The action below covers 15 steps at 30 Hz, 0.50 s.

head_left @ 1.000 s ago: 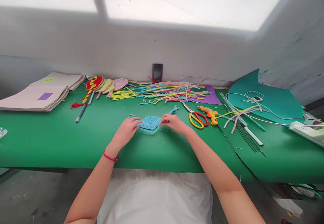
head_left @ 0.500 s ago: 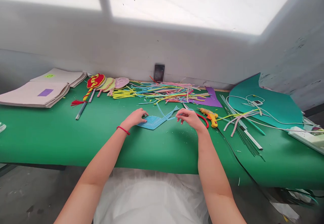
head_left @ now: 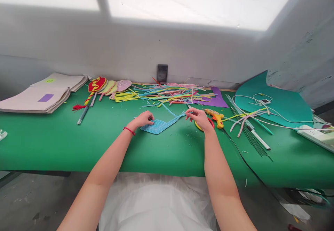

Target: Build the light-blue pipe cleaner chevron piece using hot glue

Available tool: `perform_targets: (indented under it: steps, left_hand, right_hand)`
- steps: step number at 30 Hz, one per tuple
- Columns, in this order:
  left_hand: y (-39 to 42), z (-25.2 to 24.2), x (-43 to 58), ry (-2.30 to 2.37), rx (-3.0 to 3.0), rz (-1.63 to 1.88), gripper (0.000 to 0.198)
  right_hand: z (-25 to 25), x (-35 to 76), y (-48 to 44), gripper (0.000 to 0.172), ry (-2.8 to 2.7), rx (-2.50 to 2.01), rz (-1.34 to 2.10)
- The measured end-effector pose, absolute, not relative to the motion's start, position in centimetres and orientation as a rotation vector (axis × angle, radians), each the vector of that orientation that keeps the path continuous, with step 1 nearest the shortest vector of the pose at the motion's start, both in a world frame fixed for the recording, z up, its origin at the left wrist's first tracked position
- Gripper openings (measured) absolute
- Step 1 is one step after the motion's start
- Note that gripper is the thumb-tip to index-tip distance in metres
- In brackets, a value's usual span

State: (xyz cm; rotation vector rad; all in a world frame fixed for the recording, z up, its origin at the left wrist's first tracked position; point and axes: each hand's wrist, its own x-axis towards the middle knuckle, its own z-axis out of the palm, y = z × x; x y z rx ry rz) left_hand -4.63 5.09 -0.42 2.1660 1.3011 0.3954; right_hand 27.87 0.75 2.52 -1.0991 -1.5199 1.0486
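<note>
A light-blue panel of pipe cleaners [head_left: 156, 128], laid side by side in nested angles, lies flat on the green table. My left hand [head_left: 144, 118] is closed on its left part, thumb and fingertips together. Loose pipe-cleaner ends [head_left: 173, 120] run from the panel up to the right, with one strand slanting off toward the back. At the tips of these ends, my right hand [head_left: 196, 116] pinches a blue pipe cleaner, mostly hidden by the fingers. Scissors [head_left: 199, 125] with red and yellow handles lie partly under my right hand.
A yellow hot glue gun [head_left: 215, 117] lies right of the scissors, its black cord trailing to the front edge. Behind is a heap of coloured pipe cleaners [head_left: 172, 93]. Finished fans [head_left: 97, 84] and books [head_left: 33, 98] lie left; a power strip [head_left: 314, 135] is far right.
My right hand has moved slightly away from me, bringing its blue strand up alongside the panel's right-hand ends. My left hand stays on the panel. The view has shifted a little.
</note>
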Motion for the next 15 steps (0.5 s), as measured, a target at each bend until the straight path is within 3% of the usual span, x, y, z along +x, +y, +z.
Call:
perform_targets:
  steps: [15]
  left_hand:
    - [5.4,1.3,-4.5,1.057,1.801,0.38,0.041]
  right_hand:
    - [2.5,28.1,0.7,0.041,-1.453,-1.129,1.032]
